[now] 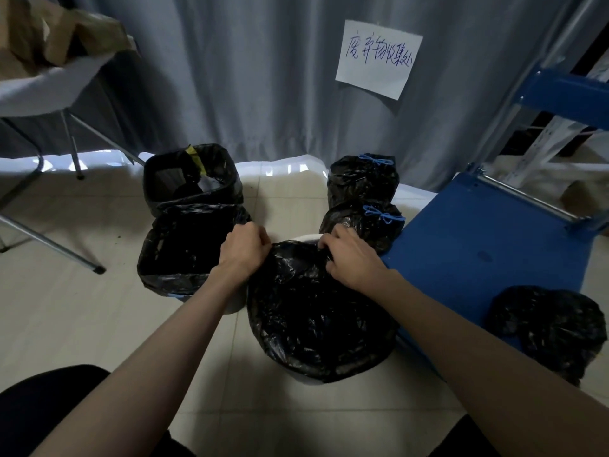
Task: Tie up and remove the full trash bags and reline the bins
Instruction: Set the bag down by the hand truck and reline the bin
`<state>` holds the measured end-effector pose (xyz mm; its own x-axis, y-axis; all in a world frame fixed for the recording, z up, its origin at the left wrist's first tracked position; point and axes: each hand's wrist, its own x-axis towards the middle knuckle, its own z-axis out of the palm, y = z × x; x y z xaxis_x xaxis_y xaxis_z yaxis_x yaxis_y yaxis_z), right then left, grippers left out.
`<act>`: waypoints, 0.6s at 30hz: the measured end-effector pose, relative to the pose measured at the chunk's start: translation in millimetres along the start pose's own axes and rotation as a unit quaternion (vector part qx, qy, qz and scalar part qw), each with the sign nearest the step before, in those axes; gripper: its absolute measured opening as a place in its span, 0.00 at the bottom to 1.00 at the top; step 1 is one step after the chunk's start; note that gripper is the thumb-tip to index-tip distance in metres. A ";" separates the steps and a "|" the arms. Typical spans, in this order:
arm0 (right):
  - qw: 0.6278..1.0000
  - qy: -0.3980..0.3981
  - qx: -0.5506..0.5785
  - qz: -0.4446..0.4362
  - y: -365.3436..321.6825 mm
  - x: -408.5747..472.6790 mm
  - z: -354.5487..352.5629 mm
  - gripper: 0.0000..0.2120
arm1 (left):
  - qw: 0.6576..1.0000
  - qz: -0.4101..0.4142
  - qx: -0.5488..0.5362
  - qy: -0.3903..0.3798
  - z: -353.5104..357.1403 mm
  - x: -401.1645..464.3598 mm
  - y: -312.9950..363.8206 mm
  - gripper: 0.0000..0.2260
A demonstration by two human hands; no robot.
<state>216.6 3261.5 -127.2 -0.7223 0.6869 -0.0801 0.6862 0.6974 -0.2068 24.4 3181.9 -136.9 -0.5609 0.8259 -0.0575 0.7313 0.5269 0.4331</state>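
A black trash bag [313, 318] lies draped over a white bin [304, 238] in front of me. My left hand [244, 247] grips the bag's edge at the bin's far left rim. My right hand [349, 258] pinches the bag's edge at the far right rim. To the left stand two bins lined with open black bags, the near one [179, 255] and the far one [191, 179]. Two tied bags with blue drawstrings, one far [362, 179] and one nearer [365, 222], sit behind the bin on the right.
A blue cart platform [478, 235] lies at the right with another black bag [550, 328] at its near edge. A folding table [43, 84] with brown paper on it stands at the far left. A grey curtain with a paper sign [375, 59] closes the back.
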 end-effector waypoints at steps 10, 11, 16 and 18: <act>0.999 0.000 -0.042 0.025 6.6 5.1 2.0 0.20 | 0.999 0.007 0.043 0.002 15.9 6.3 0.6 0.06; 0.999 -0.002 -0.042 0.030 7.4 5.5 2.3 0.19 | 0.999 0.010 0.047 0.008 16.9 7.1 0.3 0.06; 0.998 -0.004 -0.002 0.067 12.2 7.6 -2.8 0.14 | 0.992 0.044 0.112 0.021 22.8 8.0 -0.7 0.07; 0.996 0.007 0.030 0.080 13.7 8.1 -6.0 0.12 | 0.993 0.044 0.104 0.022 20.8 9.1 1.3 0.08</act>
<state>220.6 3277.9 -124.9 -0.6032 0.7909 -0.1027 0.7851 0.5662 -0.2509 28.3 3194.3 -155.6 -0.5044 0.8634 0.0139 0.8401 0.4869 0.2392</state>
